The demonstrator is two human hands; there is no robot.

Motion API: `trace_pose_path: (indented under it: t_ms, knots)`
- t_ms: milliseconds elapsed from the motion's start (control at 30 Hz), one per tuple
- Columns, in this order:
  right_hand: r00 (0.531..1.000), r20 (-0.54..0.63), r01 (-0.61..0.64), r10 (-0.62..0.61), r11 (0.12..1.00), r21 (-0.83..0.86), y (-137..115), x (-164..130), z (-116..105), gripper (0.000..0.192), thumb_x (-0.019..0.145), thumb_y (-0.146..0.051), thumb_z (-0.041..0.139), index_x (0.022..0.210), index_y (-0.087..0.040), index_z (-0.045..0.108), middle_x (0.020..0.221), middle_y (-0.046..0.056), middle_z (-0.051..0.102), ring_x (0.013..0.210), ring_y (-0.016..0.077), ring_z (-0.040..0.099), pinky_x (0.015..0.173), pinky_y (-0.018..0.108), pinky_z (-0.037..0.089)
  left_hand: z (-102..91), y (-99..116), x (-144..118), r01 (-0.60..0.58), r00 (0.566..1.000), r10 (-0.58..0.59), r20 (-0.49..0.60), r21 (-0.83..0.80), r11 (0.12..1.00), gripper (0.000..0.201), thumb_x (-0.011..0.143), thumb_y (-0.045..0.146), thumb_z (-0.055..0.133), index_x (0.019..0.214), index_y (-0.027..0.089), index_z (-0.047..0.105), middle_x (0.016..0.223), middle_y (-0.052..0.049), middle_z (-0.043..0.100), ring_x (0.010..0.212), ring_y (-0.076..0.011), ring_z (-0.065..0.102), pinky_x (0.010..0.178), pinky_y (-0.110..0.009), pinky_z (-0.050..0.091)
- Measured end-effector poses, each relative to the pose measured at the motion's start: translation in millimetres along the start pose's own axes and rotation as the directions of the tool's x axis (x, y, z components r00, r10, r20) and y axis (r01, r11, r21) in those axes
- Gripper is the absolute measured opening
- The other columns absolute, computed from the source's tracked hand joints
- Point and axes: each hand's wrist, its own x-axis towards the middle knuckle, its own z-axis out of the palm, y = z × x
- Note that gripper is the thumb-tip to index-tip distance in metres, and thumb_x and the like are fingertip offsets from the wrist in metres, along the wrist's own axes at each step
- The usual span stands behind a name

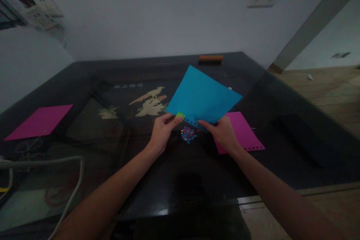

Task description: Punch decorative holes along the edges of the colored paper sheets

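A blue sheet of paper (203, 96) is held up off the dark glass-topped table (281, 146), tilted so that one corner points away from the person, and everything else sits around it. The left hand (162, 131) grips the sheet's near left corner, its fingers curled around a small green punch (180, 116) clamped on the paper's edge. The right hand (223, 132) pinches the sheet's lower edge between thumb and fingers, just right of a row of punched holes. Directly below the blue sheet, between the two hands, a small heap of blue and pink paper dots (188, 134) lies on the table. Just right of and under the sheet's lower corner lies a pink sheet (246, 133) (its near edge shows a line of holes too), partly covered by the right hand. Far to the left of the blue sheet a second pink sheet (39, 121) lies flat. Beyond the blue sheet's far corner, at the table's back edge, rests an orange bar-shaped object (210, 58).
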Motion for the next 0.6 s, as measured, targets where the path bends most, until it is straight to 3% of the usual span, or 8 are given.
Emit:
trace_pose_path:
  t_ms: [600]
  knots:
    - [1.0,0.007,-0.001,0.002,1.0,-0.014,2.3,1.4,-1.7,0.021,0.07,-0.036,0.067,0.07,-0.015,0.068,0.075,0.009,0.071,0.064,0.0224,0.065,0.062,0.035,0.052,-0.6,-5.3,1.9,0.0,1.0,0.0,-0.003,0.002,1.0,0.021,0.069,0.034,0.07,0.065,0.015,0.065,0.063,0.0,0.06,0.062,-0.0117,0.051,0.062,-0.025,0.037]
